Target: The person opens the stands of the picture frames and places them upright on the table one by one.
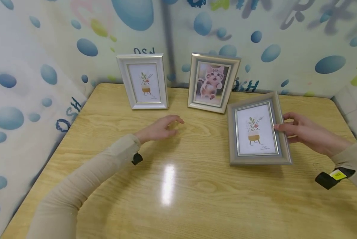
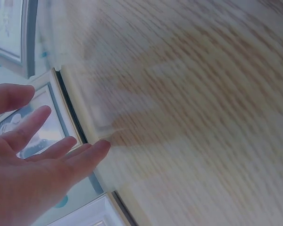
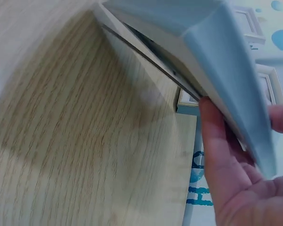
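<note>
My right hand (image 1: 301,127) pinches the right side of a grey-beige photo frame (image 1: 233,142) with a potted-plant picture, thumb in front and fingers behind. In the right wrist view this frame (image 3: 231,61) shows edge-on, tilted over the table. My left hand (image 1: 160,127) holds nothing; its fingers are loosely bent above the table's middle. Behind it stand a white photo frame (image 1: 126,79) with a like plant picture and a beige-and-grey frame (image 1: 193,83) with a kitten picture. In the left wrist view the left hand (image 2: 42,165) overlaps the kitten frame (image 2: 61,103).
The wood-grain table (image 1: 196,205) reaches back to a wall (image 1: 178,33) printed with blue ovals and lettering. The two upright frames stand near its back edge. A black strap (image 1: 327,179) with a yellow tag hangs at the right wrist.
</note>
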Demonstrator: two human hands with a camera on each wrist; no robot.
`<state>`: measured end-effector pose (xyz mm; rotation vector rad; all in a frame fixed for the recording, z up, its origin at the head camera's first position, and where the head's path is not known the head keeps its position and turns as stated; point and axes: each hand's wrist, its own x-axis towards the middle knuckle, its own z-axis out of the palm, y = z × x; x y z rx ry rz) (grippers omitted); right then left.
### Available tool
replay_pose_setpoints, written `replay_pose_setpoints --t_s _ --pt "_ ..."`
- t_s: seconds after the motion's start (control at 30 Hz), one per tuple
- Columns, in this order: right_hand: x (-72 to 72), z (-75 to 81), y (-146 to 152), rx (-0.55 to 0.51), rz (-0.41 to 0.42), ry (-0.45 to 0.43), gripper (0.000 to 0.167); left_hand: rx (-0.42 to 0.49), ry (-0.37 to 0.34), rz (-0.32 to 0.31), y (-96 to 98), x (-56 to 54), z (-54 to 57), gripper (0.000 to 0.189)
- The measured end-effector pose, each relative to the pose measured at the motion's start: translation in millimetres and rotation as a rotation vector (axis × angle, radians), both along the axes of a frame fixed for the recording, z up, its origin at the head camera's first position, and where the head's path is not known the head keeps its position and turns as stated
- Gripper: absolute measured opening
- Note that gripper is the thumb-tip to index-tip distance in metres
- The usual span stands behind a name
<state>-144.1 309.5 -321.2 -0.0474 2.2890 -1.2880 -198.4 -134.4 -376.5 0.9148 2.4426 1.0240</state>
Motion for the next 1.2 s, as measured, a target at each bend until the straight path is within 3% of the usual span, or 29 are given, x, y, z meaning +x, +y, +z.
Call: replay_pose_setpoints --t_s 0.3,0.53,0.87,1.03,1.13,1.2 --pt "10.6 5.7 4 0.034 -0.023 0.111 0.046 0.005 -0.018 0.006 2.5 -1.0 4.2 0.037" --pt "18.0 9.6 -9 0.011 0.087 0.178 0.040 0.005 -0.057 0.008 5.2 -2.0 4.9 0.037" --pt "33.1 29.7 -63 -0.100 0.246 0.071 0.046 0.013 -0.026 -0.006 7.5 -1.9 4.5 0.033" --pt "30.3 33.9 -85 -0.155 0.366 0.110 0.039 0.087 -0.023 -0.063 8.0 -3.5 -0.4 0.038" --pt "25.0 33.1 -94 -0.216 0.446 0.149 0.035 0.176 -0.029 -0.157 7.2 -6.2 -5.2 0.046" --pt "21.4 31.9 -99 -0.257 0.489 0.182 0.034 0.267 -0.078 -0.225 5.9 -6.4 -7.2 0.065"
